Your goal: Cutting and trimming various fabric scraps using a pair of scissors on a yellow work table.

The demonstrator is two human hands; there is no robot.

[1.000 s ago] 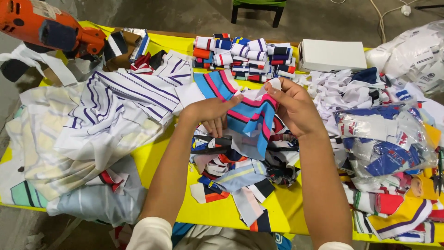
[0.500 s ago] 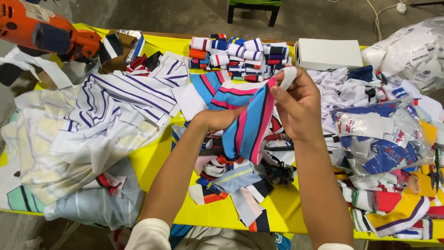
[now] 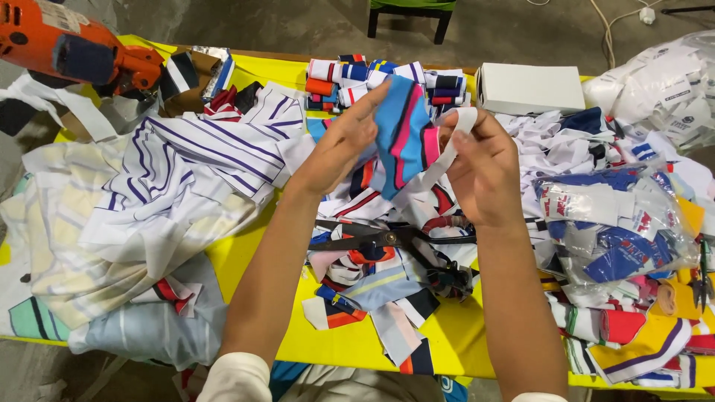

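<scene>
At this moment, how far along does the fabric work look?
Done: rolled strips lined up at the table's far edge. In hand: left hand and right hand hold a blue-and-pink striped piece with white band. Left: loose scraps around the scissors.

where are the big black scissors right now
In the head view, the black scissors lie open on the fabric scraps at the table's middle, between the person's forearms, just below the raised blue-and-pink cloth.

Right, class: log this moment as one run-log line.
left hand: holds striped cloth | right hand: holds white strip | scissors: on table, untouched
</scene>
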